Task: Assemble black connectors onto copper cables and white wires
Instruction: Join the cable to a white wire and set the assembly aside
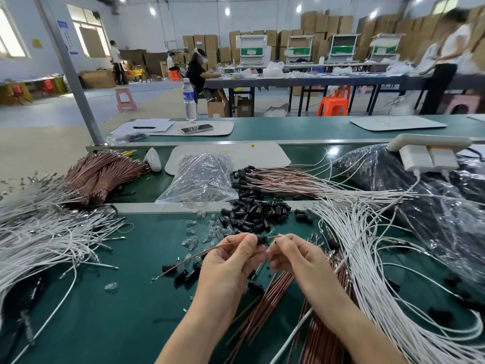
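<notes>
Black connector (261, 240) threaded on a single copper cable (194, 257), raised just above the green work surface (118, 319) near its front middle. Left hand (231, 264): fingers curled, thumb and forefinger pinching the connector, the cable's long end trailing down and to the left. Right hand (294, 257): fingers curled, fingertips pinching the cable's short end just beside the connector and touching the left fingertips. Directly beyond the hands, a loose heap of black connectors (254, 214), with scattered clear bulbs (210, 232) at its left edge. Beneath the wrists, a fan of copper cables (265, 308). To the right, a sweep of white wires (372, 264); to the left, a second mass of white wires (39, 240). Farther back: bundled copper cables (105, 174) at left, a clear plastic bag (202, 177) at centre, fitted cables (278, 177) with connectors on their ends at right. On the far bench, a water bottle (189, 99) upright near a phone (196, 128).
</notes>
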`<state>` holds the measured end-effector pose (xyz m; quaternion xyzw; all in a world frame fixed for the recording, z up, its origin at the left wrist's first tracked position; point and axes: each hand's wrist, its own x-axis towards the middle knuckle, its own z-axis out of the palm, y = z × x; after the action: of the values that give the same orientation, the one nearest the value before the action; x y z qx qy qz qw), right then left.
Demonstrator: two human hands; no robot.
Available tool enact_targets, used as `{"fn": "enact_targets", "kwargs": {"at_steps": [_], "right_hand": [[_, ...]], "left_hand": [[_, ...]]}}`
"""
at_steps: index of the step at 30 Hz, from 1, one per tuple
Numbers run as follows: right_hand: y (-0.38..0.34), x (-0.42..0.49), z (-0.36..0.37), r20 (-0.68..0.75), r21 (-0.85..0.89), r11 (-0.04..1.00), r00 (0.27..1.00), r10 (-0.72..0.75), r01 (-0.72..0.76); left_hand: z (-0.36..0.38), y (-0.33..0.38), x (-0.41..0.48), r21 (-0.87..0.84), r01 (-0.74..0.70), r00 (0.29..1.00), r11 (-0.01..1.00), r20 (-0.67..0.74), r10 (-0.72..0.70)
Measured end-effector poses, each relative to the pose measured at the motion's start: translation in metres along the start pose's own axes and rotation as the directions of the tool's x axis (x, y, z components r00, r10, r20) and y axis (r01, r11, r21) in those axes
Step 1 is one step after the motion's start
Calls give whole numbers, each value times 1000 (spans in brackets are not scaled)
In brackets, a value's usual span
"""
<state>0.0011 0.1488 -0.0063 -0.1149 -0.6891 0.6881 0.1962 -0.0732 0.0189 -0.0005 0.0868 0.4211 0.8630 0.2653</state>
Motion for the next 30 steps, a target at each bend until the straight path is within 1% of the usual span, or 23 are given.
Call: {"fn": "enact_targets", "kwargs": {"at_steps": [2, 4, 7, 10, 13, 16, 18, 21, 23, 25, 26, 27, 28, 29, 30], "right_hand": [[-2, -2, 2, 0, -66, 997, 999, -43, 43], [-2, -3, 2, -7, -107, 990, 996, -92, 91], [-2, -2, 1, -54, -116, 985, 990, -132, 125], [-1, -1, 0, -90, -110, 985, 986, -142, 132], [0, 0, -4, -143, 7, 994, 984, -109, 111], [-4, 4, -15, -259, 138, 985, 964, -64, 102], [-8, 7, -24, -343, 244, 963, 939, -29, 119], [-12, 8, -34, -414, 377, 914, 910, 22, 149], [-12, 8, -37, -391, 461, 875, 919, 54, 145], [-11, 6, -33, -303, 514, 850, 952, 51, 118], [-10, 5, -29, -238, 498, 862, 971, 30, 96], [-8, 4, -24, -168, 426, 901, 986, -5, 77], [-5, 2, -16, -94, 308, 949, 995, -44, 71], [-2, 0, -8, -26, 189, 979, 997, -73, 76], [0, -2, -1, 19, 105, 990, 995, -94, 92]], "left_hand": [[-2, 0, 0, 44, -38, 999, 998, -2, 39], [-3, -1, 0, 133, -83, 996, 988, -12, 85], [-3, -4, -2, 248, -136, 990, 959, 4, 140], [-3, -5, -2, 298, -155, 988, 942, 19, 156], [-5, -2, 0, 228, -146, 987, 963, -27, 156], [-9, 4, 3, 111, -125, 987, 986, -92, 135], [-11, 6, 5, 46, -108, 986, 993, -122, 113], [-10, 5, 5, 32, -94, 986, 995, -137, 97], [-10, 4, 4, 6, -82, 987, 997, -138, 82], [-11, 4, 5, -42, -73, 988, 996, -137, 67], [-11, 3, 6, -59, -73, 989, 996, -135, 65], [-11, 2, 7, -61, -74, 990, 995, -127, 65], [-10, 0, 6, -36, -73, 992, 997, -108, 69], [-8, -4, 5, 20, -80, 994, 997, -76, 81], [-7, -8, 3, 106, -100, 994, 989, -37, 104]]}}
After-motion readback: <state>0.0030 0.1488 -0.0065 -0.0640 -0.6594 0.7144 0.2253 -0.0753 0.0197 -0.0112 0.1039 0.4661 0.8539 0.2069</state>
